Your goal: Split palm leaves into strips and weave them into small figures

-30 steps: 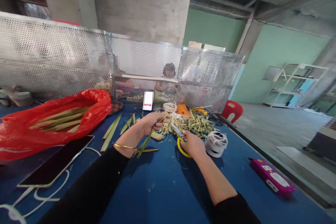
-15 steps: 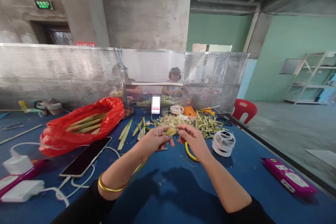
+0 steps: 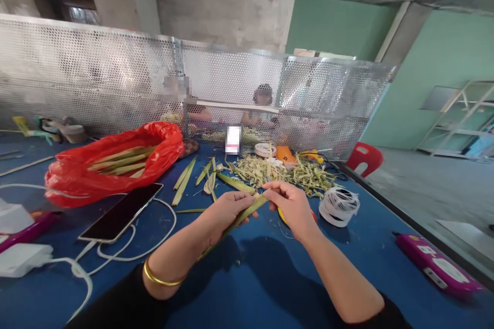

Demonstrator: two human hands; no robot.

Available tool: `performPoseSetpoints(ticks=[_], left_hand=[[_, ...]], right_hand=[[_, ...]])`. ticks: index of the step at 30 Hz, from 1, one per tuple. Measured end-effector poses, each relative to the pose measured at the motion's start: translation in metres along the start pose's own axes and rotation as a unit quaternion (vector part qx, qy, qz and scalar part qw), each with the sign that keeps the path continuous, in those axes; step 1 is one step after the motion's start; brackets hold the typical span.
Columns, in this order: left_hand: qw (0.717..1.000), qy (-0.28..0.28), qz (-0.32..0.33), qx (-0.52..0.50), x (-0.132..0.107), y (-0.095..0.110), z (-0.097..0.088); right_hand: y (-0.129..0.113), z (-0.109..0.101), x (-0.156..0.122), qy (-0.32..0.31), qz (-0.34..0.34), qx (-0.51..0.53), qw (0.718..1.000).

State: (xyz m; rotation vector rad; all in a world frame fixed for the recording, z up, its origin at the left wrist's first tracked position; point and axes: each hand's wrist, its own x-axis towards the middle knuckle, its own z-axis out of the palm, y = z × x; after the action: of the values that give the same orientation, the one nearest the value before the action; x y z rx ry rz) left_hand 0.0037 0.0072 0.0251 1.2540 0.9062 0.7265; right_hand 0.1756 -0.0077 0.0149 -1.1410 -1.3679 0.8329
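Observation:
A long green leaf strip (image 3: 249, 212) runs from under my left forearm up to my fingertips. Its near part is hidden behind the left wrist. My left hand (image 3: 230, 209) is closed around the leaf, thumb on top close to the tip. At that tip, the thumb and forefinger of my right hand (image 3: 292, 208) pinch the end. Partly covered by the right hand, a yellow and red object (image 3: 284, 216) lies on the table. Just beyond my hands are a heap of pale leaf shreds (image 3: 254, 170) and greener clippings (image 3: 313, 174).
A red plastic bag (image 3: 77, 169) of long leaves and a phone (image 3: 121, 213) on a cable lie left. A white strip roll (image 3: 338, 208) and purple power strip (image 3: 436, 264) sit right. Beyond a perforated metal screen (image 3: 231, 72), two people sit.
My view has tilted down. The right hand, earlier slightly apart from the left, now meets it and pinches the leaf's tip. More of the leaf shows along my left hand.

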Motion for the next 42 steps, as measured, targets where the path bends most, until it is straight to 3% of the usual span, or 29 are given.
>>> performPoseSetpoints(ticks=[4,10,16,24,28,32,42], left_hand=[[0.998,0.019,-0.037,-0.045,-0.002,0.000,0.004],[0.998,-0.032,-0.036,-0.033,-0.005,0.001,0.008],[0.998,0.056,-0.009,-0.029,-0.003,0.002,0.002],[0.997,0.037,-0.026,0.068,-0.009,0.006,0.011],[0.997,0.051,-0.020,0.047,-0.008,0.006,0.010],[0.998,0.048,-0.017,0.028,-0.007,0.005,0.008],[0.998,-0.012,-0.049,-0.033,-0.007,0.003,0.009]], right_hand=[[0.000,0.000,0.000,0.009,0.007,0.038,0.999],[0.003,0.002,0.001,-0.008,0.010,0.038,0.999],[-0.002,0.000,0.000,-0.004,0.014,0.046,0.999],[-0.002,0.001,0.000,-0.001,0.022,0.076,0.997],[0.001,-0.003,0.003,0.022,0.050,0.160,0.986],[0.001,-0.003,0.001,-0.060,0.088,0.122,0.987],[-0.001,0.001,-0.001,-0.057,0.057,0.117,0.990]])
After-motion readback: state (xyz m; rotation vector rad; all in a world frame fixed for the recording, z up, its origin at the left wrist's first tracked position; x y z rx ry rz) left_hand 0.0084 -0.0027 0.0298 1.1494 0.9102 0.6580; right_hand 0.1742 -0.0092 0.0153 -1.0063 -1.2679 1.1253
